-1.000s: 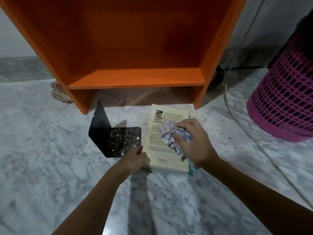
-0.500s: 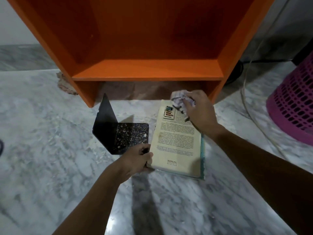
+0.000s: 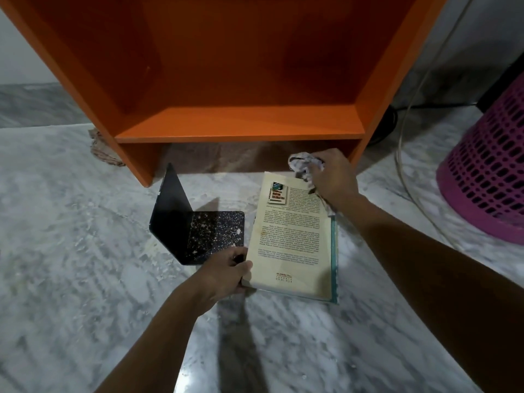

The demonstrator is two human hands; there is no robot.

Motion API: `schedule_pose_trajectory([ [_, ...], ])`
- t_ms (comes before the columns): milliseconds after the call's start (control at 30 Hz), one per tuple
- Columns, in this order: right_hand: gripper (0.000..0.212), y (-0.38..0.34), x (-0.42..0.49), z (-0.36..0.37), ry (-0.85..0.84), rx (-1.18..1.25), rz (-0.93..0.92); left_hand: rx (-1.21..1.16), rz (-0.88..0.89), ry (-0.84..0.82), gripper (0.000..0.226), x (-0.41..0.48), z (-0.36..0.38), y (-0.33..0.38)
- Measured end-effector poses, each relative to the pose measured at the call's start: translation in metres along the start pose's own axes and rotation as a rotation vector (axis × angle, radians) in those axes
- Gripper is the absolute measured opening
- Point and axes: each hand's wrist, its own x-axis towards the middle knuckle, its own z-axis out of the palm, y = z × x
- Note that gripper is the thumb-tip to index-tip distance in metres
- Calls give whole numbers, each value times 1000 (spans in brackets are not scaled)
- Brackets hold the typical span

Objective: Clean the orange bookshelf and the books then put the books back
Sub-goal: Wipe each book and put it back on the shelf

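A cream-covered book [image 3: 292,239] lies flat on the marble floor, back cover up, in front of the orange bookshelf [image 3: 238,123], whose shelf holds nothing. My left hand [image 3: 226,272] grips the book's near left corner. My right hand [image 3: 330,177] holds a crumpled pale cloth [image 3: 303,164] at the book's far right corner, just below the shelf's bottom edge.
A black bent bookend [image 3: 195,228], speckled with white flecks, stands on the floor left of the book. A pink perforated basket [image 3: 487,177] sits at the right, with a thin cable [image 3: 408,154] running past it. A brownish rag [image 3: 103,154] lies by the shelf's left foot.
My right hand has swept the cloth from the middle of the book's cover up to its far right corner. My left hand has stayed on the near left corner.
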Motion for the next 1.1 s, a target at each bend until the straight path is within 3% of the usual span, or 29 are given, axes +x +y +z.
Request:
schedule_pose_trajectory([
  [33, 27, -3, -7, -7, 3, 10, 6, -6, -4, -7, 23, -1, -1, 0],
  [100, 25, -25, -34, -15, -32, 4, -174, -18, -6, -18, 22, -1, -2, 1],
  [233, 14, -53, -101, -11, -158, -5, -901, -42, -25, -26, 14, 1, -2, 0],
  [267, 18, -44, -108, -3, -209, -54, -946, -43, -26, -22, 12, 2, -2, 0],
  [333, 28, -18, -102, 9, -224, -100, -676, -33, -10, -15, 16, 1, -1, 0],
  [433, 28, 12, -69, -4, 9, -63, -96, -24, -2, -12, 21, -1, 0, 1],
  [500, 28, 21, -52, -21, 108, -15, 112, -22, -8, -10, 20, -2, 0, 1],
  [600, 30, 8, -71, -38, 103, -44, 17, 2, -17, 1, 15, 0, -1, 1],
  [733, 24, -34, -145, -38, -302, -125, -605, 26, -66, 22, 16, 6, 0, 1],
  [767, 22, -32, -158, -33, -325, -118, -758, 34, -71, 26, 22, 8, 0, 1],
  [800, 21, -24, -162, -30, -306, -108, -795, 30, -78, 24, 24, 9, 2, 1],
  [833, 22, -16, -157, -30, -268, -97, -696, 8, -92, 21, 23, 8, 3, 2],
  [933, 29, 6, -125, -37, -110, -49, -48, -38, -98, 18, 17, 3, 7, 5],
  [967, 31, 11, -117, -38, -85, -28, 80, -34, -94, 25, 18, 2, 8, 6],
  [1100, 35, 0, -127, -28, -135, -57, 29, -12, -101, 126, 28, 4, 12, 12],
])
